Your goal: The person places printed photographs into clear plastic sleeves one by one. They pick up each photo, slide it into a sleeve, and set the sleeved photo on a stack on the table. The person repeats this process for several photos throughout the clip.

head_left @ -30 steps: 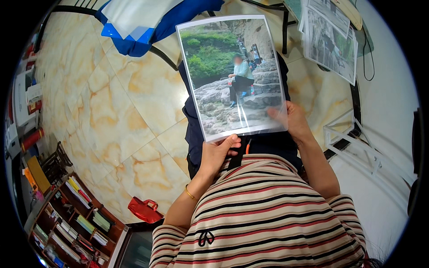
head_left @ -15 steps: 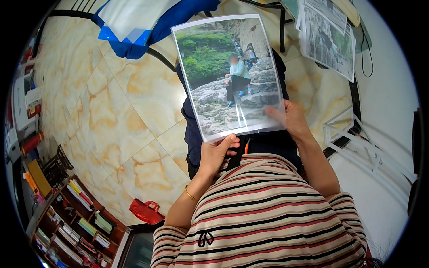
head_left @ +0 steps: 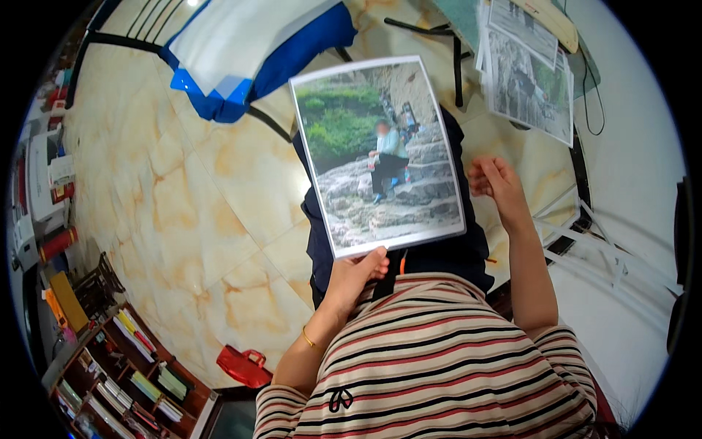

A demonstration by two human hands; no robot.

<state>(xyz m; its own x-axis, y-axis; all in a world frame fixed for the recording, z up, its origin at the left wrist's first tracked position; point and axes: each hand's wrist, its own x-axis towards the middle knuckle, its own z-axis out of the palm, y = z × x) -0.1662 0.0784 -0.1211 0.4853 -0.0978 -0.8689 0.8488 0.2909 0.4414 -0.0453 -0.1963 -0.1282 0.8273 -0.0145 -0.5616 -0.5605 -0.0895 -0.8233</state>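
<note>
Photo (head_left: pixel 384 157) in left hand (head_left: pixel 358 275) (lower edge)

Your right grip (head_left: pixel 499 183) stood apart from the photo sheet (head_left: pixel 380 208), leaving you free room in the gap between them. Farther ahead of that grip, prints (head_left: pixel 528 86) on the bench (head_left: pixel 461 20) barred the way; a white frame (head_left: pixel 620 259) stood behind and right of it. Your left grip (head_left: pixel 360 274) met the sheet just ahead, but had passage leftward over the floor (head_left: pixel 212 190).
</note>
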